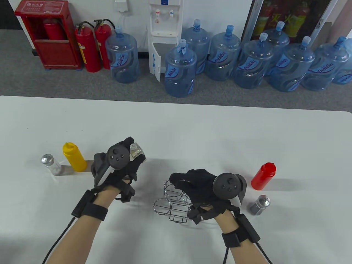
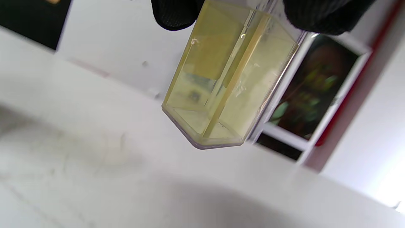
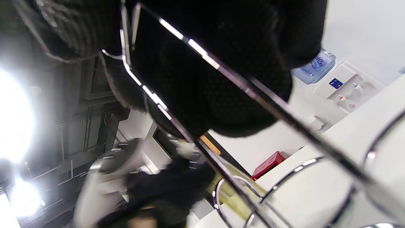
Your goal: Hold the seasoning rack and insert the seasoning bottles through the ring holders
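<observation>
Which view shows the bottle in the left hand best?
The left wrist view: the clear yellowish bottle fills it, pinched at its top. The table view shows only its cap past the left hand; the right wrist view, a blurred sliver.

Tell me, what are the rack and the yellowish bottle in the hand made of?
The rack looks like shiny chromed metal wire: thin, silvery, with bright glints. The bottle in the left hand looks like clear glass or hard plastic, see-through with sharp edges; I can't tell which.
</observation>
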### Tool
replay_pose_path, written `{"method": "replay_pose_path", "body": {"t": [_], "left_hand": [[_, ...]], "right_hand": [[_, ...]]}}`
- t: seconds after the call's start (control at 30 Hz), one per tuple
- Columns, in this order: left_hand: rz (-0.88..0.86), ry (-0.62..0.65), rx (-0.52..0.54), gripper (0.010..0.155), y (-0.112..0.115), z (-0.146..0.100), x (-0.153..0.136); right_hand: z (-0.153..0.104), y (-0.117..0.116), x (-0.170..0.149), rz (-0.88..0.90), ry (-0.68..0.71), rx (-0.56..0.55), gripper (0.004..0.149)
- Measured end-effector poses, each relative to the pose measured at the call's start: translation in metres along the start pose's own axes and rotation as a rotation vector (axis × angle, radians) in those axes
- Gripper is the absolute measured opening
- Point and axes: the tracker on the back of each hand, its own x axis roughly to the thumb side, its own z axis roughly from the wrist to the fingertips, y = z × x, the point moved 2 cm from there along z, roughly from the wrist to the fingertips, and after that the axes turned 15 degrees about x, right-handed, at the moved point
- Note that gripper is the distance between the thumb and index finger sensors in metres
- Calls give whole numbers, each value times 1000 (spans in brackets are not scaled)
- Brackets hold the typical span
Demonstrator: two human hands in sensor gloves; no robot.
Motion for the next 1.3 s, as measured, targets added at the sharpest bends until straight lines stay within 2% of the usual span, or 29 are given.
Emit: {"method": "replay_pose_path", "body": {"t": [0.13,0.2,0.3,0.4,0.57,0.77,0.97,1.1,1.17,1.23,1.3], "left_hand": [[-185,205,82,78,-46,-48,33],[-262,295,93,78,-55,-72,50],[-344,449,34,78,-44,-106,75],[-287,533,-25,78,-22,-122,90],[-296,531,-116,77,2,-128,91],[-274,530,-120,76,12,-131,91],[-189,576,-253,76,25,-133,93],[-18,597,-54,76,17,-134,94],[49,560,51,73,11,-134,93],[44,530,97,66,5,-130,89],[36,512,71,66,5,-128,86]], "right_hand": [[0,1,-2,-6,-12,-13,49],[-1,2,-3,-10,-21,-22,49],[0,1,-4,10,-32,-20,49],[2,-3,-3,33,-25,25,48],[2,-3,4,10,-10,28,48],[3,-7,5,67,-2,29,48],[4,-9,11,96,17,39,48],[4,-11,12,86,18,48,48],[4,-11,12,69,5,38,49],[4,-13,11,71,-7,43,49],[4,-14,10,66,-27,30,49]]}}
